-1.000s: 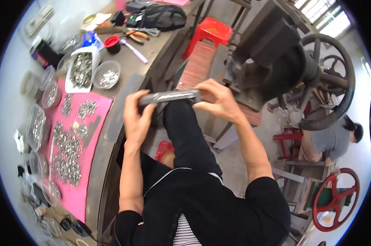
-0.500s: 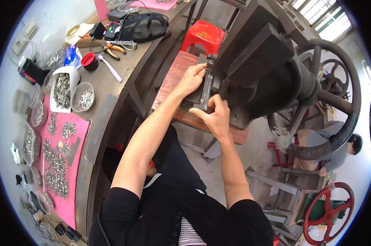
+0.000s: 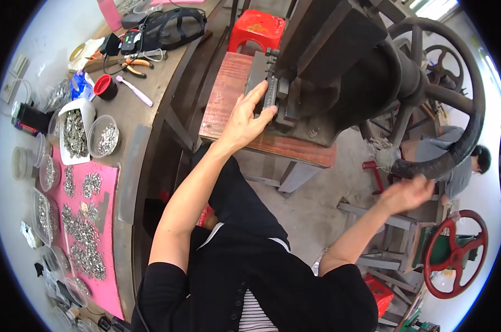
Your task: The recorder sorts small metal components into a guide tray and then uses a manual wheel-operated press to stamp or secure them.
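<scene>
A narrow ridged metal bar [image 3: 270, 93] lies along the dark bed of a large hand-wheel press. My left hand [image 3: 245, 120] rests at its left side, fingers stretched out and thumb apart, the fingertips touching the bar's edge. My right hand [image 3: 408, 195] is off to the right, just below the rim of the press's big black handwheel [image 3: 476, 133]. Motion smears its fingers, and I cannot tell whether they touch the rim. The dark press body [image 3: 339, 72] stands right of the bar, on a reddish wooden stand [image 3: 220, 105].
On the left bench, a pink mat [image 3: 109, 276] carries piles of small silvery metal parts [image 3: 84, 238]. Near it are a white scoop-shaped container [image 3: 87, 113], pliers [image 3: 137, 67] and a lilac toothbrush [image 3: 134, 90]. A red stool [image 3: 257, 27] stands beyond. Another person [image 3: 444, 144] sits behind the handwheel.
My right hand has left the bar and swung right to the handwheel. My left hand has slid nearer along the bar, its fingers now spread. The view has shifted slightly.
</scene>
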The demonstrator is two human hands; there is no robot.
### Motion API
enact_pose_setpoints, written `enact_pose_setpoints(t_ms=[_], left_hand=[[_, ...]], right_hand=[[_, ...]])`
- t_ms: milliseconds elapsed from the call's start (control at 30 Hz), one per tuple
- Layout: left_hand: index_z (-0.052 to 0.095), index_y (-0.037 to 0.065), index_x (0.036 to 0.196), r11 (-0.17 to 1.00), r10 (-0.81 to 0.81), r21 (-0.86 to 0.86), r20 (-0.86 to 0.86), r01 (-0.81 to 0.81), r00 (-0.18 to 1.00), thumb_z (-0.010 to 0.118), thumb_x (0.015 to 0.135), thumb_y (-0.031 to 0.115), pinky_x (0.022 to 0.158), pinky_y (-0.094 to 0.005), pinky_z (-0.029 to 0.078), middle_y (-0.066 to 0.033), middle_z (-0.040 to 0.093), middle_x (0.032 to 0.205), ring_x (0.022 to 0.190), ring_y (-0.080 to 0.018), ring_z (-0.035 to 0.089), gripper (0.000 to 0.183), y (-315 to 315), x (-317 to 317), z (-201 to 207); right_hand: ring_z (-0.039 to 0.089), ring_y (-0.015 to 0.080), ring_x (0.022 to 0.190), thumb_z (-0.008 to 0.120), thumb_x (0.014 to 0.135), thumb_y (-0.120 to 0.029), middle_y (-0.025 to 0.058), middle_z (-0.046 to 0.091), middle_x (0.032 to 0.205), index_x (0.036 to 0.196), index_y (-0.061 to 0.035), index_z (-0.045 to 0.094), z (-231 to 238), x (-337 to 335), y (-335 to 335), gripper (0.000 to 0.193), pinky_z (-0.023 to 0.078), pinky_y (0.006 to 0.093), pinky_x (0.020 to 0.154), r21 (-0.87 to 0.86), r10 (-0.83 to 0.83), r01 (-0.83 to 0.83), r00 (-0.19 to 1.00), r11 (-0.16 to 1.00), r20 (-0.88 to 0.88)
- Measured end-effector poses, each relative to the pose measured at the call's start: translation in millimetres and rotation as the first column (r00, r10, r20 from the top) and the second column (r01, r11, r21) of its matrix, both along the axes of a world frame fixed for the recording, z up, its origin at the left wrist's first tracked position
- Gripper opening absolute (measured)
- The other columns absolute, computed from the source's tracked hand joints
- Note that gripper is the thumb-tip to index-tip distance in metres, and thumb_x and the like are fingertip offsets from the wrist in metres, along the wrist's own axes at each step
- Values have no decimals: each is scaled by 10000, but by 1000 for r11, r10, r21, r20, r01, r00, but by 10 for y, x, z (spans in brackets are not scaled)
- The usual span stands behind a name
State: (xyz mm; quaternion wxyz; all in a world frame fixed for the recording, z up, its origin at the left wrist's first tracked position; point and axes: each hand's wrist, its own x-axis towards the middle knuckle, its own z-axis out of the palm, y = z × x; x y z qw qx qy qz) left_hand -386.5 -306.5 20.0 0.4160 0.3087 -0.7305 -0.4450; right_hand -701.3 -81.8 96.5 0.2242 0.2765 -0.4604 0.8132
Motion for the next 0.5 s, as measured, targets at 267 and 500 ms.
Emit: enact_pose_setpoints(t_ms=[267, 500], left_hand=[[364, -34, 1544, 999, -22, 26, 4, 22, 1000, 698, 917, 447, 1246, -546, 102, -222, 373, 1605, 1528, -320, 296, 858, 187, 141, -21], [405, -38, 1523, 990, 0, -139, 165, 23, 986, 808, 797, 480, 1244, -562, 110, -216, 368, 1609, 1533, -376, 260, 979, 47, 87, -112]], right_hand=[[653, 167, 708, 745, 929, -74, 108, 624, 940, 1062, 51, 523, 69, -23, -172, 287, 565, 310, 737, 376, 4, 41, 993, 926, -119], [617, 142, 652, 755, 925, -127, 64, 620, 817, 1065, 36, 581, 1019, -75, 9, 276, 523, 296, 653, 601, 30, 86, 983, 794, -180]])
